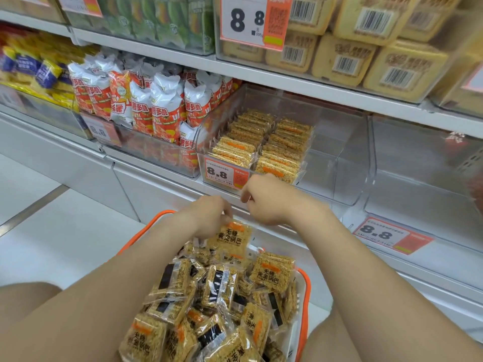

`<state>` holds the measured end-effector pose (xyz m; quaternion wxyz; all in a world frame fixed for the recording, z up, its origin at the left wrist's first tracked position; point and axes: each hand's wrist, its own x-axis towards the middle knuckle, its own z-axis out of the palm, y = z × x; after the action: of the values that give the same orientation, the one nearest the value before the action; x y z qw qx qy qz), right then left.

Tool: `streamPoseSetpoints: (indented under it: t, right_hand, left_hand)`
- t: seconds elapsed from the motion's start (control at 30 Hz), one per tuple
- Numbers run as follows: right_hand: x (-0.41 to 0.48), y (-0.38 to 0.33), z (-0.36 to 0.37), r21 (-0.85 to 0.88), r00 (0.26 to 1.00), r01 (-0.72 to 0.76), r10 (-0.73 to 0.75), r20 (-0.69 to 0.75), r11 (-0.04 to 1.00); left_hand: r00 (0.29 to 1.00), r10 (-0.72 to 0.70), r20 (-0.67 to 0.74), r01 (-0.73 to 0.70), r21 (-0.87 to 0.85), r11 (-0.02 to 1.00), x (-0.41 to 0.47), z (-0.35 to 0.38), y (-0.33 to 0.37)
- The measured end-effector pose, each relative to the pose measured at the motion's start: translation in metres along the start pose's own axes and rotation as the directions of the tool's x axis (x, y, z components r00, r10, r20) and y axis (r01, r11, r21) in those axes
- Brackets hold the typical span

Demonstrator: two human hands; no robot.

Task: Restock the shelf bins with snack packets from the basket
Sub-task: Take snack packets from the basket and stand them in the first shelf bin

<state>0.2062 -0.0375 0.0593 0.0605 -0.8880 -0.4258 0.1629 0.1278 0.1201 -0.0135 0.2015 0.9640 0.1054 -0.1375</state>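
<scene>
Left hand (209, 216) is just below the front of the clear bin (326, 142), fingers curled and pinching the top edge of one crispy-rice packet (231, 240), which stands up out of the pile of loose packets (214, 296) in the orange-rimmed basket (304, 309) below the bin. Right hand (264, 202) hovers at the bin's front lip beside its 8.8 price tag (224, 176), fingers tucked under, and I can't tell whether it has anything. Inside the bin, two rows of stocked packets (261, 142) fill the left part, and the red-and-white crisp bags (156, 108) crowd the bin to its left.
</scene>
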Motion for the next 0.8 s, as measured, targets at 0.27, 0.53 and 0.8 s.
streamPoseSetpoints:
  t: [0.27,0.53,0.8]
  right_hand:
    - [-0.042,0.011,-0.024,0.191,0.990,0.104,-0.083,-0.118,0.976]
    - [-0.062,0.016,-0.037,0.290,0.966,0.133,-0.058,-0.254,0.948]
    - [-0.058,0.033,-0.051,0.460,0.644,0.034,0.333,-0.689,0.887]
  left_hand:
    - [0.978,0.056,-0.203,-0.142,-0.438,0.888,-0.061,-0.045,0.040]
    - [0.968,-0.031,-0.248,-0.170,-0.741,0.650,-0.071,-0.054,0.057]
    - [0.812,-0.069,-0.580,-0.155,-0.328,0.932,-0.055,-0.065,0.063]
